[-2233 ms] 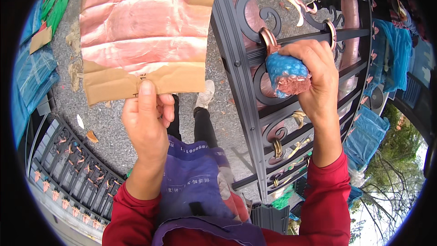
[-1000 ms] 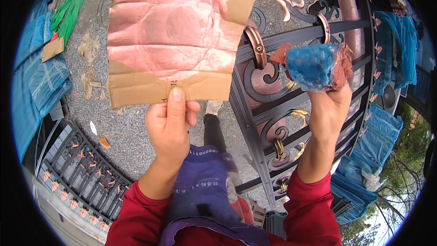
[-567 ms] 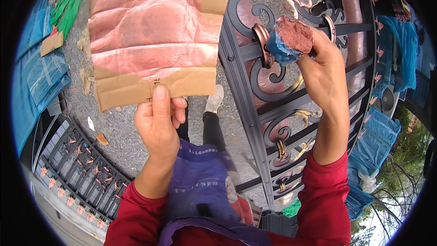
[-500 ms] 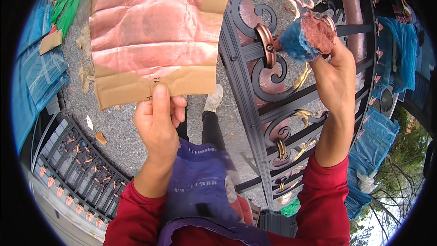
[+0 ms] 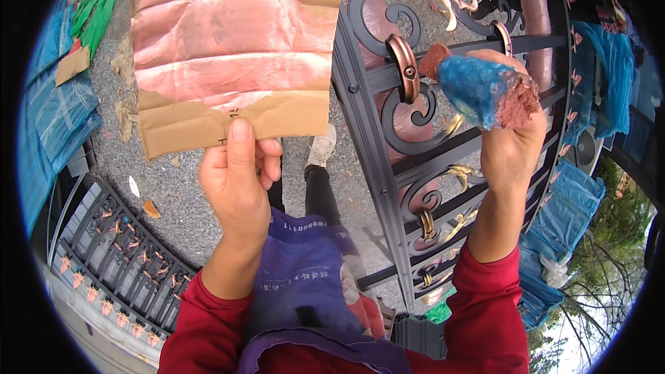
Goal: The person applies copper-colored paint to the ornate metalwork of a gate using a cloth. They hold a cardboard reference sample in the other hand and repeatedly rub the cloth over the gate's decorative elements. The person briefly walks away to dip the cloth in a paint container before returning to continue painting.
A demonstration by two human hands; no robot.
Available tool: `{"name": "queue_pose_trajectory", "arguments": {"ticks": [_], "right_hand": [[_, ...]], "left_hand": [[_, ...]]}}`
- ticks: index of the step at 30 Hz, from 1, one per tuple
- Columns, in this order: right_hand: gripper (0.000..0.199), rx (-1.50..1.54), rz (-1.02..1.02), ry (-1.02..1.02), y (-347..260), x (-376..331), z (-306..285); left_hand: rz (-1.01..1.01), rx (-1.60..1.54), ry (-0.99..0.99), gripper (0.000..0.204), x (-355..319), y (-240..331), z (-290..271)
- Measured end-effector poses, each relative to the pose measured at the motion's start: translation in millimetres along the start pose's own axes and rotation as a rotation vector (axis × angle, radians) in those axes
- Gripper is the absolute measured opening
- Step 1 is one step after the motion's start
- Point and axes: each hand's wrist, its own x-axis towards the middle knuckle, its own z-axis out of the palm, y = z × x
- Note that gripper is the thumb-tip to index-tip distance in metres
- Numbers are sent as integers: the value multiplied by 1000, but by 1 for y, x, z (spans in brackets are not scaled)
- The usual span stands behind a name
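Nearest, the left hand [image 5: 239, 180] pinches the bottom edge of a creased brown cardboard sheet [image 5: 228, 48], smeared with shiny pink, at the upper left. The sheet is a bit higher now, and its top runs out of the frame.

At the upper right, the right hand [image 5: 518, 140] is closed around a rough red-brown lump wrapped in blue plastic [image 5: 474, 86]. A moment ago this lump was in front of the shiny copper-coloured metal ring [image 5: 404, 69]. Now it has slid to the right and turned sideways, so its small end points at the ring. It is just beside the ring; I can't tell if they touch. So the rubbing seems to have stopped for a moment, and the whole front of the ring shows.

The ring sits on the dark grey metal gate with curly bars [image 5: 377, 159], which fills the right side. Farther off, a dark metal railing with small copper-coloured bits [image 5: 149, 228] curves across the lower left.
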Motion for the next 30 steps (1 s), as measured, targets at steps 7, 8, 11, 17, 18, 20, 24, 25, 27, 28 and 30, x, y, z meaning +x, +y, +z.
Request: {"name": "queue_pose_trajectory", "arguments": {"ticks": [7,8,11,17,18,20,24,25,27,28,30], "right_hand": [[36,-210,7,-87,14,-38,10],[36,-178,-8,-40,13,-38,10],[34,-158,-37,52,10,-30,14],[36,-256,-25,-41,20,-34,13],[36,-230,-42,-2,17,-34,10],[36,-244,-68,-36,11,-28,9],[38,-279,-88,-48,22,-22,17],[39,-274,-95,-40,24,-22,18],[33,-181,-41,140,22,-26,6],[29,14,49,215,26,-31,-3],[23,137,177,277,39,-47,-27]], "left_hand": [[2,28,-24,41,1,-2,-1],[3,23,-19,41,1,-3,-1],[-1,11,-31,41,0,-3,7],[4,4,-74,42,-6,-3,15],[8,12,-73,42,-5,-3,15],[6,19,-76,43,-5,-5,15],[-19,-1,-80,44,-10,-4,23],[-27,-10,-69,44,-11,-4,25],[-8,-1,-66,44,-9,-3,25],[-1,-6,-67,44,-9,-3,26],[5,-12,-83,43,-8,-4,27]]}}
